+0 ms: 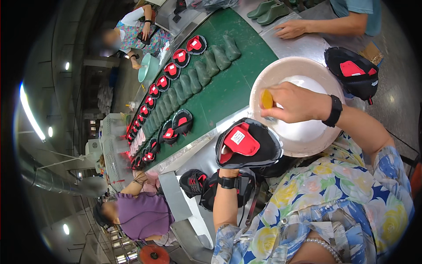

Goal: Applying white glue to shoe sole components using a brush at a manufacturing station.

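Observation:
My left hand (229, 173) is mostly hidden beneath a black shoe upper (222, 136), holding it up from below. The upper's opening faces me, showing a red lining and a white label (238, 137). In my right hand (299, 103), the fingers close round a brush with a yellow handle (267, 99), its head pointing down. That hand hangs above a pale pink basin (260, 81) with white liquid (303, 132) in it, just beyond the upper. The brush and the upper look apart.
A green conveyor (237, 83) carries rows of red-lined uppers (181, 57) and grey-green shoe lasts (211, 64). Another upper (347, 72) lies right of the basin. Black shoes (192, 182) stand near my left wrist. A co-worker's hand (290, 29) rests on the metal table; other people work at left.

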Demonstrator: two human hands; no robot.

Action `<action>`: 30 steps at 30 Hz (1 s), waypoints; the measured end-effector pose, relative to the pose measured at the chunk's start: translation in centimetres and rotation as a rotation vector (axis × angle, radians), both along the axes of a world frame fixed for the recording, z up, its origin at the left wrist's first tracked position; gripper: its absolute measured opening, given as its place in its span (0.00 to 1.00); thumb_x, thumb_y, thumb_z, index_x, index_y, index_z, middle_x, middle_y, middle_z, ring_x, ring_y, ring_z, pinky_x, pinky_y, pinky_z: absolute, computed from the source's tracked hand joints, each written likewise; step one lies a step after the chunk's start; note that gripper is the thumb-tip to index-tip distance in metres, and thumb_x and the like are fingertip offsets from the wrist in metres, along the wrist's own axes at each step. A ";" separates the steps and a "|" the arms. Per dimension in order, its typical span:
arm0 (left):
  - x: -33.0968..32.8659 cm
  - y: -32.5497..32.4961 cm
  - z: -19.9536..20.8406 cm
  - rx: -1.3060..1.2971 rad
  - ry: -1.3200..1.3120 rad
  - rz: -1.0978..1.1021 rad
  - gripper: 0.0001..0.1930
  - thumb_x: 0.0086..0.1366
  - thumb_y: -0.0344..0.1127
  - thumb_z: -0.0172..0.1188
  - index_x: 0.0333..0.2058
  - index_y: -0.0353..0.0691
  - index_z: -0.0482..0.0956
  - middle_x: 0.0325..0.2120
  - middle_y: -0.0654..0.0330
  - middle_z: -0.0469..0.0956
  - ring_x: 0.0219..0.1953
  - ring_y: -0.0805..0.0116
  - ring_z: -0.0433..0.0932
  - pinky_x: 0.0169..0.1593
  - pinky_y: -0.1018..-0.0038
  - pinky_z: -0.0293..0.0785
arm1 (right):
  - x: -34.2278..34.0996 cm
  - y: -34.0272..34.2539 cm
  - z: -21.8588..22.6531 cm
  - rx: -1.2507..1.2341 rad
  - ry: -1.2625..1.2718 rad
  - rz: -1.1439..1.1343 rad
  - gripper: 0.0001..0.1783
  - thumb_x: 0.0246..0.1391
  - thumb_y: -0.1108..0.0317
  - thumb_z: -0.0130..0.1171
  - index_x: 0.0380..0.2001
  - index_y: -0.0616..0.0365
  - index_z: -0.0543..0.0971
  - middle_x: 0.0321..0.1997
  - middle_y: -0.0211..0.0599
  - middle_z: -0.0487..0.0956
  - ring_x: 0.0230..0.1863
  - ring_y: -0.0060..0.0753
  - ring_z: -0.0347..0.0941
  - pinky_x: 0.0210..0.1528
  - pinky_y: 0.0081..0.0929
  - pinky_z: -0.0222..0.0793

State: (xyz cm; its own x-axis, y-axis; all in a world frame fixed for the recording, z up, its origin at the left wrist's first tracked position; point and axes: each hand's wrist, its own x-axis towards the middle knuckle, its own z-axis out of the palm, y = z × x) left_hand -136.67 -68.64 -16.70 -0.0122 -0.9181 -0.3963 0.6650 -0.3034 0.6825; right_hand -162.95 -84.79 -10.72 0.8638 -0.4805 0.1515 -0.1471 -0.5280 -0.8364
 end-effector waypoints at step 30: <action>27.7 -10.3 -16.6 0.173 -0.338 0.519 0.24 0.70 0.21 0.44 0.60 0.53 0.62 0.46 0.54 0.77 0.40 0.59 0.81 0.41 0.63 0.84 | -4.5 0.2 -4.2 0.209 0.000 -0.538 0.06 0.54 0.71 0.65 0.32 0.62 0.79 0.31 0.40 0.83 0.34 0.33 0.81 0.39 0.27 0.73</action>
